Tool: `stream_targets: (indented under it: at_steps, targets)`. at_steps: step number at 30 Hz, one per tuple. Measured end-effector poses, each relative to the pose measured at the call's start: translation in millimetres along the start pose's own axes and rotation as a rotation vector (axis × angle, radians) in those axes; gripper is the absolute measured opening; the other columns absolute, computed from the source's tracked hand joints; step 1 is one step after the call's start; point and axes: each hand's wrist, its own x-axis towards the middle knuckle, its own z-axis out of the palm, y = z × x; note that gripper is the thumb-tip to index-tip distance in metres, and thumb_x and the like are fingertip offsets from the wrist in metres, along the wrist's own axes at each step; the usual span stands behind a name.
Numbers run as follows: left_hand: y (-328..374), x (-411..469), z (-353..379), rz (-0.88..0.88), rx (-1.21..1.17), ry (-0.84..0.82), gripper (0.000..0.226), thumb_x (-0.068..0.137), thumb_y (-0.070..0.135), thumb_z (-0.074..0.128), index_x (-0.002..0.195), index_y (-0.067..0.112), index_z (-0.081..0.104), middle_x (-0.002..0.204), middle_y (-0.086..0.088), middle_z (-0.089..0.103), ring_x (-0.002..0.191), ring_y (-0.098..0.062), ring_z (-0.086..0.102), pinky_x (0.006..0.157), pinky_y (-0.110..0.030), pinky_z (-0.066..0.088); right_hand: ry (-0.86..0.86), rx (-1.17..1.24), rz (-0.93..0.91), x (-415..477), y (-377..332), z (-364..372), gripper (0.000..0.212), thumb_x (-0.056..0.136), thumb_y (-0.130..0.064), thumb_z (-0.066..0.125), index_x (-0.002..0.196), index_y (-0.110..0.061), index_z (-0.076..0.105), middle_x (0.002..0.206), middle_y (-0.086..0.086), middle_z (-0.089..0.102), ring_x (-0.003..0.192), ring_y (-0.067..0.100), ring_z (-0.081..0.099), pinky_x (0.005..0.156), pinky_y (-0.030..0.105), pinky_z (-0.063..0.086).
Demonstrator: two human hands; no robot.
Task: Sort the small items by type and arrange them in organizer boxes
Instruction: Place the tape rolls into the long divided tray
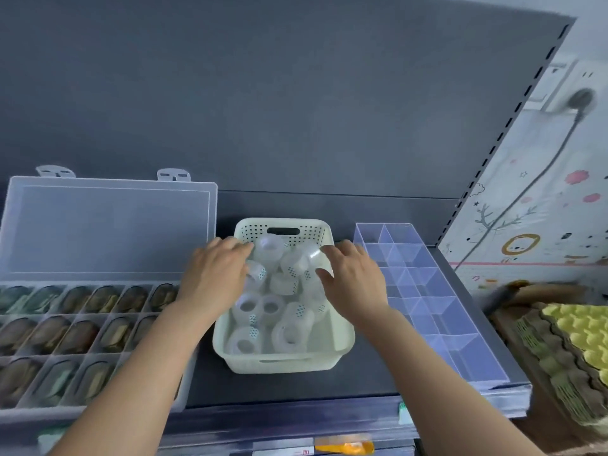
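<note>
A cream perforated basket (342, 337) stands mid-shelf, holding several clear tape rolls (289, 330) with blue-dotted labels. My left hand (214, 274) reaches over the basket's left rim, fingers extended toward the rolls at the back. My right hand (353, 278) hovers over the right rim with fingers spread, fingertips near a roll (296, 260); neither hand plainly grips anything. To the left lies an open clear organizer box (108, 245) with its lid upright and its compartments filled with brownish-green items (49, 330). To the right sits an empty clear divided organizer (437, 297).
The dark shelf (296, 386) has a grey back panel (263, 110). Stacked egg cartons (566, 350) stand at the far right. A wall socket with a plug and cable (582, 97) hangs on the right wall. Price-tag strips run along the shelf's front edge.
</note>
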Motion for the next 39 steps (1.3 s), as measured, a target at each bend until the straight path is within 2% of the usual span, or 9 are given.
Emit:
stream_targets:
  at_steps: [3,6,10,14,17,20,24,31,39]
  targets:
    - [-2.4,6.0,4.0,0.117,0.001,-0.063,0.027,0.093,0.010,0.044,0.110,0.023,0.062,0.106,0.009,0.058,0.105,-0.017,0.048,0.079,-0.030,0.033,-0.049,0.010,-0.186,19.8,-8.3,10.9,0.030,0.092,-0.018,0.053,0.121,-0.016,0.058,0.124,0.000,0.056,0.109,0.026,0.047,0.082,0.038,0.047]
    - [-4.3,9.5,3.4,0.131,0.000,-0.117,0.022,0.094,0.017,0.047,0.111,0.020,0.062,0.105,0.007,0.056,0.102,-0.017,0.047,0.083,-0.030,0.038,-0.133,-0.095,-0.273,32.7,-11.3,27.9,0.028,0.087,-0.006,0.053,0.113,-0.015,0.061,0.122,0.001,0.055,0.109,0.025,0.046,0.074,0.036,0.049]
    - [-1.4,14.1,-2.6,0.050,-0.154,-0.258,0.024,0.089,0.031,0.062,0.110,0.022,0.064,0.103,0.008,0.053,0.101,-0.014,0.046,0.081,-0.027,0.038,-0.141,-0.119,-0.277,46.0,-8.3,37.1,0.019,0.087,-0.007,0.057,0.105,-0.014,0.063,0.111,0.002,0.048,0.103,0.024,0.046,0.058,0.029,0.034]
    - [8.7,15.1,-15.0,-0.098,-0.300,-0.302,0.020,0.075,0.022,0.077,0.088,0.024,0.061,0.090,0.014,0.056,0.087,-0.009,0.054,0.074,-0.027,0.047,-0.154,0.028,-0.320,54.4,-4.7,28.1,0.015,0.092,-0.019,0.057,0.104,-0.015,0.064,0.112,0.002,0.049,0.108,0.022,0.045,0.061,0.032,0.042]
    - [23.6,21.7,-24.7,-0.186,-0.448,-0.216,0.023,0.069,0.018,0.082,0.079,0.023,0.062,0.081,0.011,0.059,0.076,-0.008,0.054,0.068,-0.027,0.047,-0.067,0.262,-0.299,55.1,7.1,10.2,0.015,0.091,-0.021,0.059,0.102,-0.014,0.067,0.111,0.001,0.055,0.104,0.020,0.050,0.069,0.036,0.049]
    - [52.4,36.9,-32.9,-0.241,-0.577,-0.036,0.023,0.068,0.016,0.083,0.074,0.023,0.063,0.072,0.011,0.057,0.067,-0.007,0.051,0.059,-0.022,0.040,0.034,0.437,-0.208,60.7,35.2,-12.9,0.014,0.087,-0.020,0.064,0.098,-0.014,0.069,0.102,-0.002,0.059,0.082,0.015,0.053,0.069,0.030,0.046]
    - [103.9,65.6,-29.9,-0.198,-0.694,0.095,0.014,0.072,0.016,0.080,0.075,0.019,0.068,0.073,0.009,0.062,0.070,-0.007,0.054,0.065,-0.022,0.042,0.077,0.472,-0.083,67.2,97.1,-33.0,0.011,0.083,-0.014,0.066,0.092,-0.011,0.072,0.094,0.004,0.064,0.069,0.017,0.054,0.070,0.030,0.047]
    - [186.5,119.1,12.7,-0.043,-0.533,0.151,0.007,0.079,0.011,0.071,0.085,0.015,0.071,0.078,0.010,0.057,0.083,-0.015,0.051,0.072,-0.028,0.039,-0.017,0.269,-0.019,74.5,191.3,-36.1,0.020,0.086,-0.009,0.060,0.103,-0.011,0.071,0.102,0.008,0.066,0.088,0.028,0.060,0.074,0.031,0.046]
    - [212.9,141.4,50.6,0.001,-0.299,-0.026,0.016,0.088,0.009,0.059,0.097,0.014,0.071,0.096,0.003,0.063,0.095,-0.019,0.049,0.079,-0.035,0.046,-0.091,0.165,-0.039,87.4,222.3,-9.6,0.020,0.089,-0.015,0.059,0.105,-0.017,0.072,0.110,0.003,0.060,0.091,0.026,0.062,0.076,0.032,0.050]
